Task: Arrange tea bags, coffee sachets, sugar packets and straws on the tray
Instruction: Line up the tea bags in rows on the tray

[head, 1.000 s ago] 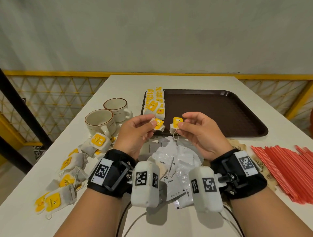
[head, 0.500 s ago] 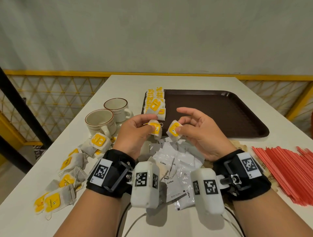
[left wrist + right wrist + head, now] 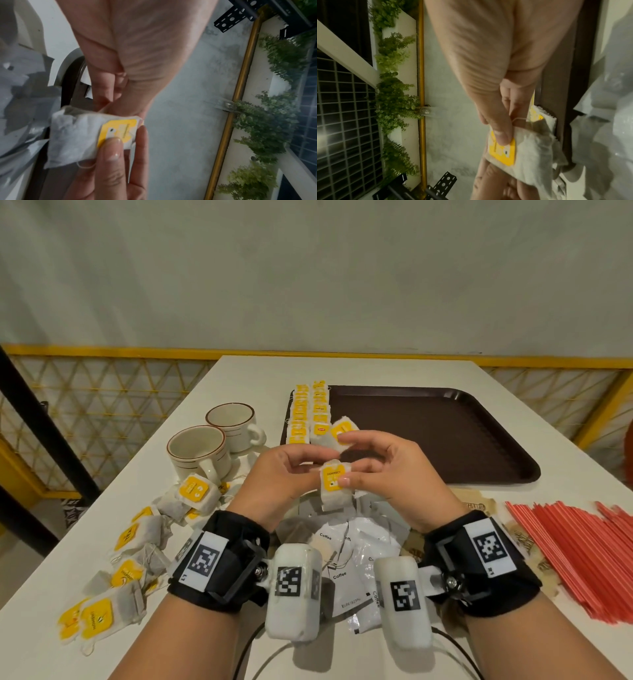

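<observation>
Here, a yellow-tagged tea bag (image 3: 333,487) is pinched between left hand (image 3: 279,478) and right hand (image 3: 394,474); another tea bag (image 3: 342,430) is nipped by right fingertips (image 3: 346,437) above the brown tray (image 3: 445,436).

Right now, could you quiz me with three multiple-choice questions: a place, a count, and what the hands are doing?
1. Where are the red straws? A on the tray; B in a cup; C on the table, far right.
2. How many cups? A one; B two; C three.
3. The left hand and right hand? A pinch one tea bag together; B lie flat; C lift a cup.
C: they lie beside the tray. B: two stand left of it. A: both grip the same bag.
</observation>
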Demonstrator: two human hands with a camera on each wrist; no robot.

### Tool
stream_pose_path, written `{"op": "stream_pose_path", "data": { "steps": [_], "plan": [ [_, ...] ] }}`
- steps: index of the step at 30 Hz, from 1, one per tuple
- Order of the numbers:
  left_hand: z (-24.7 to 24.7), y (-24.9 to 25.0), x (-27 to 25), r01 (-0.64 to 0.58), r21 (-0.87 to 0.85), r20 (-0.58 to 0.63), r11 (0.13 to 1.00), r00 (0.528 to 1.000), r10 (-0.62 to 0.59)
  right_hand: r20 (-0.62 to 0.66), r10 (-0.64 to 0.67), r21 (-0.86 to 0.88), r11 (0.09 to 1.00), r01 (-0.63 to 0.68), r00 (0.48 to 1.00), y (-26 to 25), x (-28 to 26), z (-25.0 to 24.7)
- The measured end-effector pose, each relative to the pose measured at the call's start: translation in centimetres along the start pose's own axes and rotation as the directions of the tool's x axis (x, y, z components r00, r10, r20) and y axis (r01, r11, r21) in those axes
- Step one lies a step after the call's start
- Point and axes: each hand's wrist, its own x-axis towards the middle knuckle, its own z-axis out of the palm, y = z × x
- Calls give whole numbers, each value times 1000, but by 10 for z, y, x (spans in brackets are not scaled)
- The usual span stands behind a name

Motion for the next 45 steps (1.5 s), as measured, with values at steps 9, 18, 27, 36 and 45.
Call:
{"op": "stream_pose_path", "data": {
  "steps": [9,18,27,36,45],
  "plan": [
    [1,-1,1,9,-93,-28,996,1000,-12,-64,31,-126,991,-39,997,6,4,-2],
    [-1,-3,6,12,-135,-215,991,976,-41,-48,120,281,954,-101,992,2,3,-6],
    [3,-6,1,34,32,-48,999,998,-33,-59,197,511,848,-140,979,5,6,-5],
    [-5,18,19,-79,178,-30,981,996,86,-83,217,309,933,-182,973,1,14,-7],
    [-14,60,86,-58,758,236,650,953,-190,3,201,-215,957,-196,980,-12,66,-21]
  ]
}}
